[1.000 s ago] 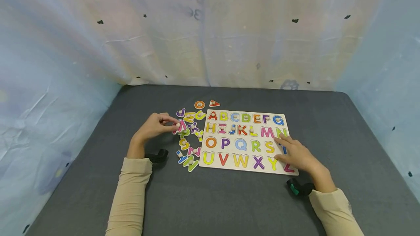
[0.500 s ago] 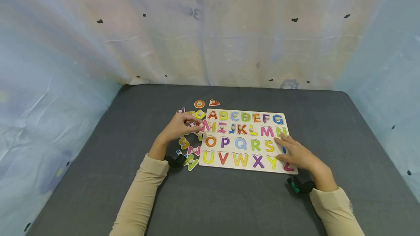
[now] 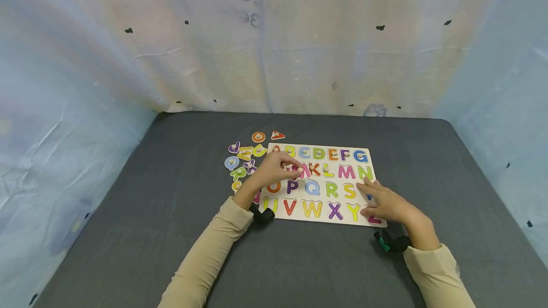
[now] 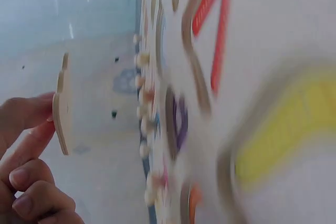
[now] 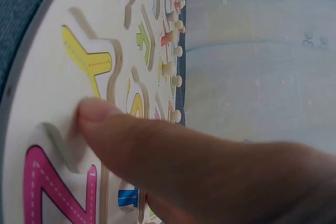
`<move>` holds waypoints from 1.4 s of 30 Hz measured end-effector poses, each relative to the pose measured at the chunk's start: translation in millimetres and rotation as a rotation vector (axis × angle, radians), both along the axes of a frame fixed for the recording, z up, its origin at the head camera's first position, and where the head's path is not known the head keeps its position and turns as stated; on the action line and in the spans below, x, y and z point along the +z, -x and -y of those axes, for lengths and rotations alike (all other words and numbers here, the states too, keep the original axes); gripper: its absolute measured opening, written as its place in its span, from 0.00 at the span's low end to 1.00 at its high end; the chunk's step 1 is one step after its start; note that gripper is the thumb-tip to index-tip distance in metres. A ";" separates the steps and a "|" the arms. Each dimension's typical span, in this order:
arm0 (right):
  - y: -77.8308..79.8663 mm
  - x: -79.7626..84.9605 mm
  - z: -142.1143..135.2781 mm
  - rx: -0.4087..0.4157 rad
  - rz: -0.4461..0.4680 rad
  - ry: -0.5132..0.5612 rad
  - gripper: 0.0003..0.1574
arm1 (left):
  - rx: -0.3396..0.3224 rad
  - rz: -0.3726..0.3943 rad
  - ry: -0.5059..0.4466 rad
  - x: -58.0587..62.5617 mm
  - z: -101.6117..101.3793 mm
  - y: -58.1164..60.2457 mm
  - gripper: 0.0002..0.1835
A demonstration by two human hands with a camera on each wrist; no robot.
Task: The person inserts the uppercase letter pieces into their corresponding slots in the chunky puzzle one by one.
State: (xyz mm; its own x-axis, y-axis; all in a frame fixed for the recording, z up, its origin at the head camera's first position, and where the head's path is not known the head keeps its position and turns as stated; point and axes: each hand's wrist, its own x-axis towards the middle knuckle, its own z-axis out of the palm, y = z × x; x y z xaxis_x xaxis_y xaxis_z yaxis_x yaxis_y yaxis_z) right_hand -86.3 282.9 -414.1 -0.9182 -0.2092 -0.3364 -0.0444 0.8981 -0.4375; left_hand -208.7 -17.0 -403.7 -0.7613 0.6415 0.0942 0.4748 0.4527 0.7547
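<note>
At mid-frame: 1 left hand [image 3: 274, 171], pinching 1 pink letter [image 3: 306, 171] above 1 board [image 3: 322, 197]; slackened pinch could drop it. Lower right: 1 right hand [image 3: 387, 203], spread, touching board.

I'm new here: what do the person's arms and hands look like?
Long beige fabric sleeves end in wide cuffs. The left hand and right hand are ungloved, each with a small black device near the wrist; the right device bears a green patch.

Dark grey table [image 3: 317, 265], creased pale sheeting [image 3: 295, 70]
</note>
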 end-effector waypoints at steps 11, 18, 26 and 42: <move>0.2 -0.8 -0.2 0.014 -0.015 -0.009 0.53 | -0.015 0.021 0.010 -4.8 -44.6 -3.9 0.09; 1.7 2.6 1.2 0.010 -0.013 -0.002 0.53 | -0.038 0.026 0.023 -6.3 -65.7 0.8 0.10; 1.4 1.5 1.5 0.012 -0.011 -0.021 0.53 | 0.001 0.111 0.019 -10.5 -86.0 3.5 0.10; 1.6 2.3 1.3 0.010 -0.020 -0.035 0.52 | 0.004 0.150 0.150 -13.4 -119.9 12.5 0.09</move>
State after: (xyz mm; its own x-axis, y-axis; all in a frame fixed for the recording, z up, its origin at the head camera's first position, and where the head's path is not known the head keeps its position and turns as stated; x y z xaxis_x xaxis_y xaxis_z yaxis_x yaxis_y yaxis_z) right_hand -87.9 281.6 -411.8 -0.9228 -0.2065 -0.3252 -0.0616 0.9125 -0.4045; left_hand -221.2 102.9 -417.1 -0.7623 0.6367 -0.1161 0.3605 0.5667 0.7409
